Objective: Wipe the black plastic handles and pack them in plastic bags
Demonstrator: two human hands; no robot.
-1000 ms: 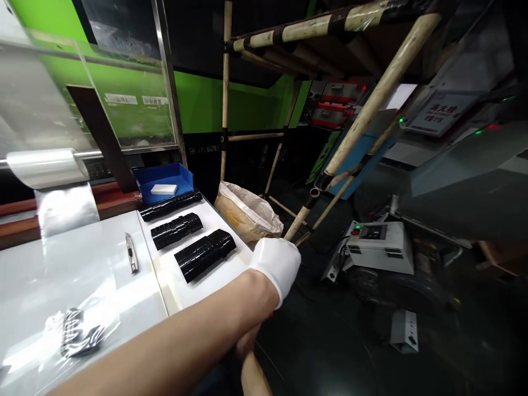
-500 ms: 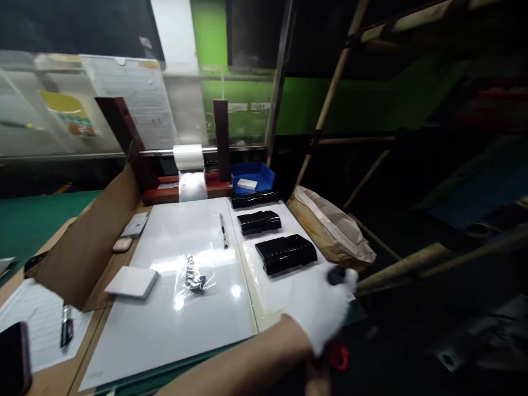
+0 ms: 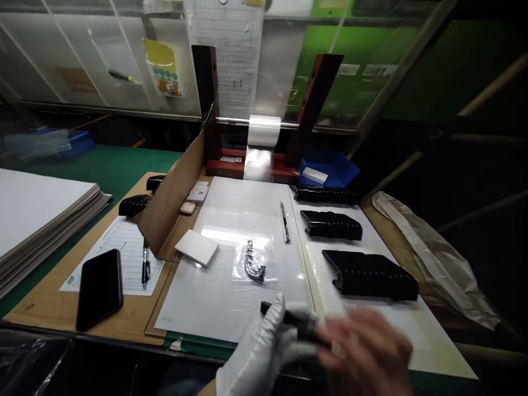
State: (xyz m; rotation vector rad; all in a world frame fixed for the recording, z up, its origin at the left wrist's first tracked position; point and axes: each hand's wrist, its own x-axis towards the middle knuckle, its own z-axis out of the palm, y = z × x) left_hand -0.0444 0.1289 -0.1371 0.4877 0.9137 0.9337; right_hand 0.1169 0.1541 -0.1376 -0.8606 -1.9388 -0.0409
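My left hand (image 3: 264, 346), in a white glove, is low in the middle of the view, closed on a small black plastic part (image 3: 289, 318) held over the near edge of the white board (image 3: 231, 308). Just right of it is my bare right hand (image 3: 365, 352), smeared by motion, its fingers touching or close to the same part. Ahead lies a clear bag with a black part inside (image 3: 252, 267). Three rows of black parts lie to the right: near (image 3: 369, 274), middle (image 3: 332, 224) and far (image 3: 324, 194).
A utility knife (image 3: 284, 221) lies on the board, a white block (image 3: 197, 247) at its left edge. A film roll (image 3: 264, 130) on a red stand and a blue bin (image 3: 330, 171) are behind. A cardboard flap (image 3: 173, 192), phone (image 3: 99, 287), pen (image 3: 145, 263), stacked sheets (image 3: 37, 209) are left; a paper sack (image 3: 433, 247) right.
The view has swung left from the rack and floor onto the table. My gloved left hand came back from the right with a black part, and my bare right hand has come up beside it.
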